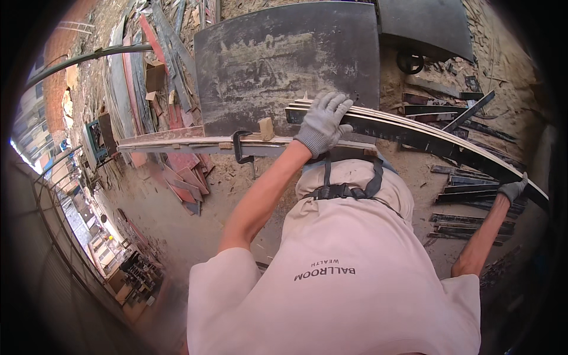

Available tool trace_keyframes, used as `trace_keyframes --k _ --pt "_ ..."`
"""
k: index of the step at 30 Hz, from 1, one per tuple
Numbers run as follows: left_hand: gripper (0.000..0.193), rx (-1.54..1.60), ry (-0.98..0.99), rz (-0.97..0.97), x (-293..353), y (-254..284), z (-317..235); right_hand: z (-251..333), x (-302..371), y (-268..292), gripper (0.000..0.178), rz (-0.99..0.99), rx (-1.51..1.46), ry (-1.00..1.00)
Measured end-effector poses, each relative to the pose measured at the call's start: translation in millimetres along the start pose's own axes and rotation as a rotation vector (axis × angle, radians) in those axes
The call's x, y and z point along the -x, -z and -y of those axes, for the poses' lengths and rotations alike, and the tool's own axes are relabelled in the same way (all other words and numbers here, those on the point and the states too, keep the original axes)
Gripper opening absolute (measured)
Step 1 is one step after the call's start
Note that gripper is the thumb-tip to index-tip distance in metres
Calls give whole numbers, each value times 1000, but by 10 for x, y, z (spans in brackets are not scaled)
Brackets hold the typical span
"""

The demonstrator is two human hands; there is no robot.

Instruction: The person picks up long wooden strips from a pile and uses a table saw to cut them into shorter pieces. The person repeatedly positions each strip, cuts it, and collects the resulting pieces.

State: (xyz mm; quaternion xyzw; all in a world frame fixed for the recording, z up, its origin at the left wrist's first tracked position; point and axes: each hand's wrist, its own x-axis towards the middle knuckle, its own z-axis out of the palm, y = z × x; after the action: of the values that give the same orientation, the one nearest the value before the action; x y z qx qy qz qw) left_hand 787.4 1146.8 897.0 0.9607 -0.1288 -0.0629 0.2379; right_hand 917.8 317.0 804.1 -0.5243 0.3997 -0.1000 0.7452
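Observation:
Both my hands wear grey work gloves. My left hand (324, 123) is wrapped over the near-centre end of a few stacked long plywood strips (423, 135), with dark faces and pale edges. Toward the far right end, my right hand (513, 188) grips the same strips from below. The stack spans in front of my body, sloping down to the right. Its left end lies over the worn dark tabletop (284, 71). Along the table's near edge runs a long wooden rail (195, 143), with a black clamp (241, 148) and a small wood block (266, 128) on it.
Dark strips (473, 195) lie in piles on the ground at right. Another dark panel (423, 26) stands beyond the table, a black wheel (409, 62) beneath it. Scrap boards (136, 89) cover the ground at left, under a metal pole (89, 58).

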Motion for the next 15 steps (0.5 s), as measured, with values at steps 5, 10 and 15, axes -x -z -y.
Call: trace_keyframes --k 5,10,15 --pt "55 124 113 213 331 -263 326 -609 75 136 38 -2 3 -64" --pt "51 63 187 170 686 -404 427 -1240 491 -358 34 -140 13 -154" --pt "48 109 237 111 860 -445 532 -1463 368 -146 49 -31 5 -89"
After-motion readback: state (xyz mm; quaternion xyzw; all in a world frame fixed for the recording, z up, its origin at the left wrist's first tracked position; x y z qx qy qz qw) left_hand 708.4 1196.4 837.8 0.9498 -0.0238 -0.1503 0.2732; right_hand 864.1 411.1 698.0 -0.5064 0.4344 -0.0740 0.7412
